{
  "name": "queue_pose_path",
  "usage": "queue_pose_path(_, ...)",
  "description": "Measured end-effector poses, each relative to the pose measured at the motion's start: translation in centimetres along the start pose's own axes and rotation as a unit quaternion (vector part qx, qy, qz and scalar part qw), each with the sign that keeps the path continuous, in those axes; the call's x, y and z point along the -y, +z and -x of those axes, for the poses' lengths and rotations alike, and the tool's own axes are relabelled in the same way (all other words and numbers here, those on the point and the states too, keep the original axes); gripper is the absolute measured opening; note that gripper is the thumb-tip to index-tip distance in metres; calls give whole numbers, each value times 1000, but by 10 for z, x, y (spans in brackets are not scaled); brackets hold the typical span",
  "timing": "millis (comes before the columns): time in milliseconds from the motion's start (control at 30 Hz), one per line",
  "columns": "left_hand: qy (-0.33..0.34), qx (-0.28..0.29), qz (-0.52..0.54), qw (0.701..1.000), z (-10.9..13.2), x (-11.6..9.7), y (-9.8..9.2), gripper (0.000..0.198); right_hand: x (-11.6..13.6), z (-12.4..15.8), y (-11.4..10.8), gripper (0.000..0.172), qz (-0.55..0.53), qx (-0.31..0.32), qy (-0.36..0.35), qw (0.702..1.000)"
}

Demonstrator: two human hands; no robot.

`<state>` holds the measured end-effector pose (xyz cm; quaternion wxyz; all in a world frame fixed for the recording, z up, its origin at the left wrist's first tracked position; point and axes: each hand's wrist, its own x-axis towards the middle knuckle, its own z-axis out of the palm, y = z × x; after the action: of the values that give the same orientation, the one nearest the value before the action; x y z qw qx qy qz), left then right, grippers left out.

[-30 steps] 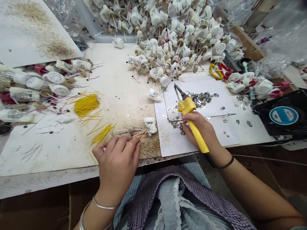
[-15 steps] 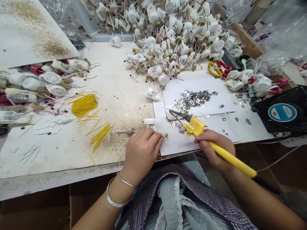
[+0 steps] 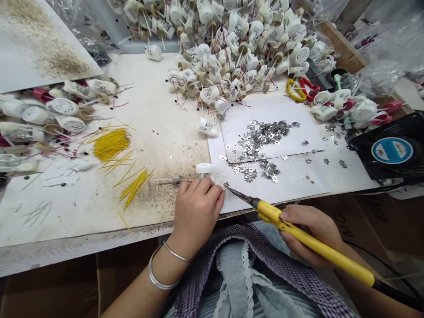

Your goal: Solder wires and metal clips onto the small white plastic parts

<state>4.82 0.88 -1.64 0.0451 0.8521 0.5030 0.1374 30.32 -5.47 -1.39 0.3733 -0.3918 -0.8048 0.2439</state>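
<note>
My right hand (image 3: 309, 232) is wrapped round a yellow soldering iron (image 3: 318, 247). The iron's dark tip points left and meets or nearly meets a small metal tab (image 3: 226, 184) by my left fingertips. My left hand (image 3: 198, 203) rests closed at the table's front edge, its thumb and forefinger pinching a thin yellow wire whose end shows at the tab. Partly under that hand lies a white plastic part (image 3: 204, 168) with a round top, and a stem with a grey collar (image 3: 176, 179) sticks out to the left. Its lower portion is hidden by my fingers.
Metal tabs (image 3: 265, 132) are scattered over white sheets. Yellow wires (image 3: 111, 145) lie in bundles to the left. White motor-like parts (image 3: 238, 44) with red wires are heaped at the back, others at the left. Red and yellow-handled pliers (image 3: 296, 90) and a black coil (image 3: 394, 150) are at right.
My right hand has moved right and down and turned the iron, bringing its tip from the tab pile to beside my left fingertips. My left hand stays nearly in place.
</note>
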Motion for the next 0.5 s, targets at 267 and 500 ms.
queue_pose_path(267, -2, -1, -16, 1000, -1, -3, 0, 19, -6, 3, 0, 55, -27, 63, -38, 997)
queue_pose_path(500, -3, -1, -14, 1000, -1, -4, 0, 20, -2, 8, -5, 56, 2, -51, -8, 999)
